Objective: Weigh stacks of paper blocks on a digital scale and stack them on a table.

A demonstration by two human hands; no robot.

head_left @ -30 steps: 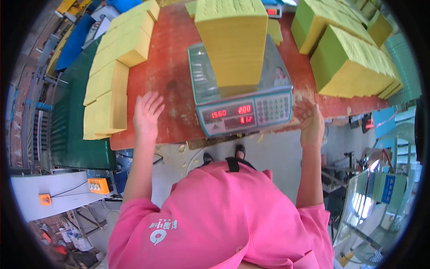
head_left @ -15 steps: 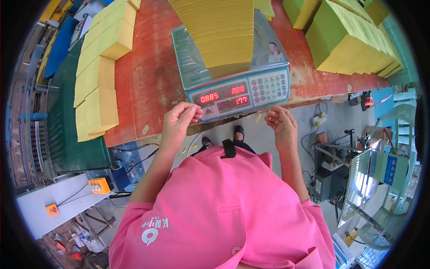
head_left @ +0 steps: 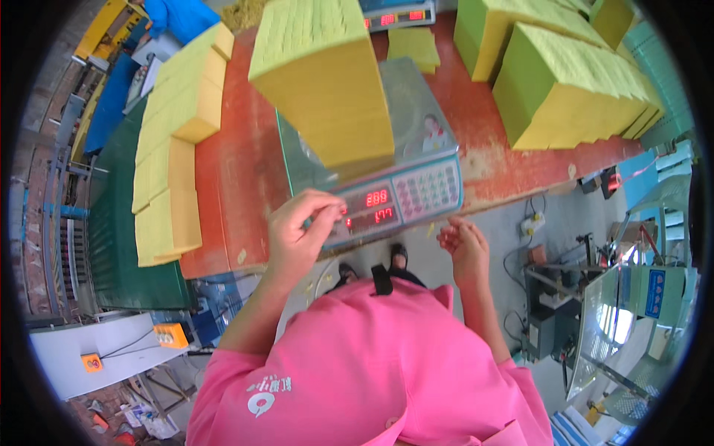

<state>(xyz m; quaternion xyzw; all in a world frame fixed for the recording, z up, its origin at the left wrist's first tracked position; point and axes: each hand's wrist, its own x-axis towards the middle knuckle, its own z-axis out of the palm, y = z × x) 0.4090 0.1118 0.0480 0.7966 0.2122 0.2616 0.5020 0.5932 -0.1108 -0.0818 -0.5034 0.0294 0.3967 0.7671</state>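
A digital weighing scale point(head_left: 429, 186) with lit red digits and a keypad stands on the red worktable. On its clear-covered platform rests a tall stack of yellow paper sheets point(head_left: 335, 111). My left hand point(head_left: 301, 236) hovers at the scale's front left corner, thumb and fingertips drawn together in front of the display and covering part of it. Nothing shows between them. My right hand point(head_left: 467, 253) hangs just off the table's front edge, right of the scale. Its fingers are loosely curled in with nothing visible in them, and it is apart from the scale.
Yellow paper stacks line the table's left side point(head_left: 167, 193) and far right point(head_left: 573, 97). A second scale point(head_left: 401, 16) is at the back, beside a low yellow pile point(head_left: 413, 48). A person in blue point(head_left: 178, 22) is at the far left. A metal-framed machine point(head_left: 602, 327) stands at right.
The view has tilted up, bringing the second scale and the person in blue into sight. My left hand has moved from the scale's front edge onto its display. My right hand stays off the edge.
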